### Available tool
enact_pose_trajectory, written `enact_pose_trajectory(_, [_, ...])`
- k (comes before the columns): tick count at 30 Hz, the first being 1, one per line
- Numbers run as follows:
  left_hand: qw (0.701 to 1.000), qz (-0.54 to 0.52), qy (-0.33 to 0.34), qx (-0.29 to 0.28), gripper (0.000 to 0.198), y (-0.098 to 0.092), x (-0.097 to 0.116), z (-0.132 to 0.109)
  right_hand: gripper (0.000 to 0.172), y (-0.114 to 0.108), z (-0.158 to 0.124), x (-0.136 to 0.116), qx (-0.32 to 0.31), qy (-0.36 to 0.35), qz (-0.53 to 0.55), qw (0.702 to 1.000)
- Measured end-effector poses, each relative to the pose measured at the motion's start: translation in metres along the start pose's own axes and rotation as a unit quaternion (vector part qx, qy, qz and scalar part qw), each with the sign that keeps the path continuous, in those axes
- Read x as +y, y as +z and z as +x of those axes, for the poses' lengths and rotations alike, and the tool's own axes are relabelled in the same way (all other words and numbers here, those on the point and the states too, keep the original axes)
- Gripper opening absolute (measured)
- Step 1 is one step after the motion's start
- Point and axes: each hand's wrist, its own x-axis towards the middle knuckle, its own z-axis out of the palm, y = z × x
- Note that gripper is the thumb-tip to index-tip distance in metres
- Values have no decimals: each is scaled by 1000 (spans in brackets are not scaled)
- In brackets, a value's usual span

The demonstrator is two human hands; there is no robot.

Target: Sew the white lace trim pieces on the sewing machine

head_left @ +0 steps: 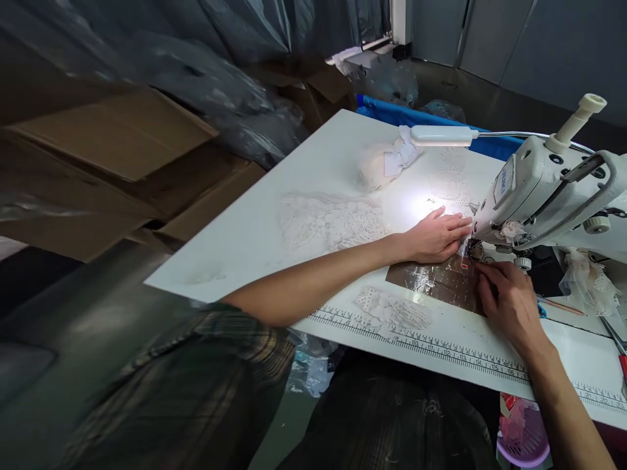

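Two bare forearms converge on the sewing machine (529,189), one from each side of its needle area. The left forearm reaches almost level from a rolled plaid sleeve (255,343), elbow well out to the left of the machine. The left hand (441,236) lies palm down just left of the needle, fingers extended and slightly spread, their tips pointing toward the machine head. The right forearm slants up from below the machine; the right hand (512,300) is bent at the knuckles, with index finger and thumb reaching to just in front of the needle. Whether they pinch anything, I cannot tell. A shiny brown sheet (435,284) lies between the hands, in front of the machine's needle. One lace piece (392,310) lies farther left and nearer the person than the needle; a larger lace spread (330,219) lies well left of the machine.
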Motion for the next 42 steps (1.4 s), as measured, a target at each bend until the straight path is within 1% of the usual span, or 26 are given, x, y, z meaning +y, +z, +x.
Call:
enact_pose_trajectory(2, [999,11,-19,-26,49,-1,1,2,34,-8,-5,5,9,-17,-14,1000])
enact_pose_trajectory(4, [998,21,-51,-36,55,-4,2,0,33,-14,-13,12,17,-34,-15,999])
enact_pose_trajectory(6, [996,26,-71,-37,60,-13,5,-7,31,-18,-25,18,26,-52,-14,998])
enact_pose_trajectory(7, [996,23,-72,-40,59,-20,7,-13,30,-19,-31,21,35,-62,-14,997])
enact_pose_trajectory(9, [997,-2,-56,-59,48,-39,13,-30,26,-22,-43,26,60,-83,-10,995])
enact_pose_trajectory(11, [994,-49,-51,-84,35,-59,20,-54,23,-24,-51,28,83,-88,-4,993])
enact_pose_trajectory(13, [986,-95,-78,-108,33,-76,27,-81,21,-28,-53,27,95,-82,0,992])
enact_pose_trajectory(14, [981,-119,-99,-117,32,-81,31,-95,20,-29,-53,24,99,-79,3,992])
enact_pose_trajectory(16, [969,-152,-140,-132,31,-84,35,-121,18,-31,-49,18,104,-80,14,991])
enact_pose_trajectory(18, [962,-178,-158,-134,32,-78,36,-141,19,-32,-42,9,102,-86,39,990])
enact_pose_trajectory(21, [960,-216,-159,-83,29,-66,34,-156,25,-28,-34,-6,74,-101,103,987])
enact_pose_trajectory(23, [955,-251,-150,-47,28,-61,32,-154,27,-24,-32,-19,44,-102,158,981])
enact_pose_trajectory(25, [946,-296,-131,-30,26,-62,33,-146,29,-19,-30,-34,12,-102,212,972])
enact_pose_trajectory(26, [940,-319,-118,-26,26,-63,35,-140,32,-17,-30,-42,-9,-104,234,967])
enact_pose_trajectory(28, [928,-358,-97,-21,25,-65,39,-125,49,-12,-28,-56,-57,-104,267,956])
enact_pose_trajectory(29, [923,-373,-92,-21,27,-66,41,-118,57,-10,-26,-62,-76,-93,283,952])
enact_pose_trajectory(30, [919,-384,-91,-24,29,-66,44,-111,61,-7,-24,-67,-90,-74,302,946])
enact_pose_trajectory(31, [915,-390,-96,-30,32,-65,46,-104,58,-4,-21,-70,-96,-45,326,939])
enact_pose_trajectory(32, [912,-394,-106,-34,37,-64,47,-98,49,-2,-18,-72,-97,-9,355,930])
enact_pose_trajectory(33, [910,-396,-120,-36,42,-63,48,-92,38,0,-15,-73,-101,35,386,916])
enact_pose_trajectory(34, [907,-398,-132,-36,47,-62,48,-86,33,2,-12,-72,-111,82,420,897])
enact_pose_trajectory(35, [904,-402,-145,-28,50,-60,47,-81,31,4,-8,-70,-121,134,452,873])
enact_pose_trajectory(37, [898,-414,-145,-30,51,-55,43,-70,32,6,-1,-64,-149,211,534,805])
enact_pose_trajectory(39, [892,-428,-142,-41,57,-50,39,-59,33,7,4,-57,-162,260,592,746])
enact_pose_trajectory(40, [884,-443,-144,-50,57,-47,37,-54,33,7,5,-54,-162,278,607,726])
enact_pose_trajectory(42, [864,-474,-157,-56,53,-41,34,-45,30,7,6,-49,-157,304,617,709])
